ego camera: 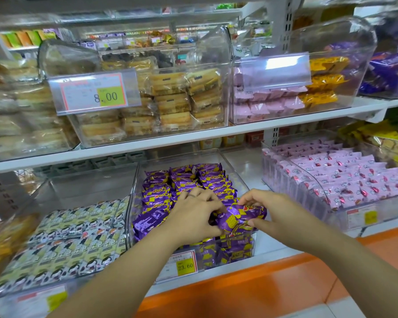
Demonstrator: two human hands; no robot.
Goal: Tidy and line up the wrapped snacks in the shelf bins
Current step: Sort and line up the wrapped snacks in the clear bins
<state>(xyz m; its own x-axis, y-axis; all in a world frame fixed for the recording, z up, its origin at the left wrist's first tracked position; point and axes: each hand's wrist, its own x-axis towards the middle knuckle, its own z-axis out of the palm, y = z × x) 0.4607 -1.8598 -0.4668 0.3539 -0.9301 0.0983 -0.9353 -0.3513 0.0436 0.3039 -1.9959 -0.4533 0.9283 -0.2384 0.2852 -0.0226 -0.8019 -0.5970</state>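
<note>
At the lower left of the frame lay the bin of cream and black packets [62,237], in flat rows and untouched by me; just beside it to the right stood the clear middle bin [132,196], where the purple wrapped snacks [184,180] ran in rows from the front wall towards the back; my left hand [193,216] hung over the front half of those rows, its fingers curled and pinching the left end of one purple packet [239,218]; that packet was held above the front right corner of the bin, just below the centre of the frame; its long axis ran across the frame, left to right, with the right end tipped a little higher; my right hand [269,210] had the other end, fingers curled over the top and thumb beneath, so both hands were clamped on the one packet with only its length between them; I judged the left hand the nearer to the rows, since it lay over them while the right sat about over the bin's right wall; the packet's place therefore lay down and to the left of the hands, though I could not tell which gap was free, my hands hiding it; well to the right stood the bin of pink packets [354,180], in neat rows.
</note>
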